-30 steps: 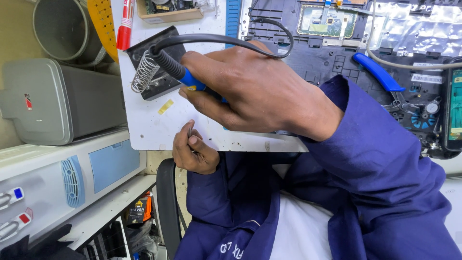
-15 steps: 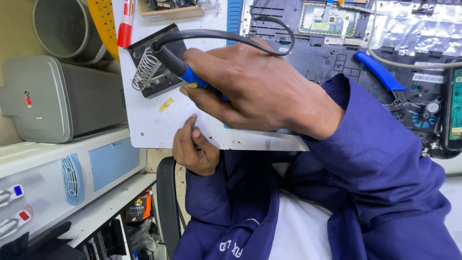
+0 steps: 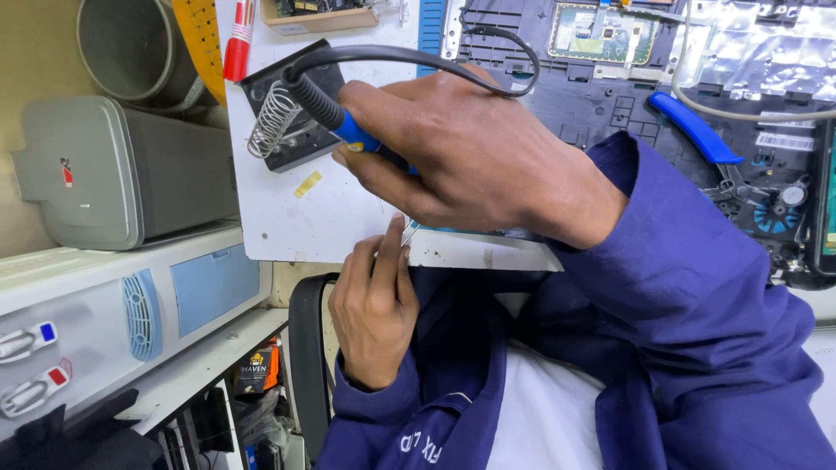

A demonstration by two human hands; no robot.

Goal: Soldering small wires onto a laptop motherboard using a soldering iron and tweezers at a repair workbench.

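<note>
Right hand [image 3: 470, 157] gripping soldering iron [image 3: 335, 117], tip hidden in coil stand [image 3: 274, 122] | left hand [image 3: 374, 305] pinching thin tool [image 3: 407, 233], mostly hidden

Blue-and-black soldering iron [image 3: 335, 117], white board [image 3: 335, 218]

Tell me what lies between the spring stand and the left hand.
Head view: bare white board with one small yellow scrap lies between the spring stand and the left hand.
</note>
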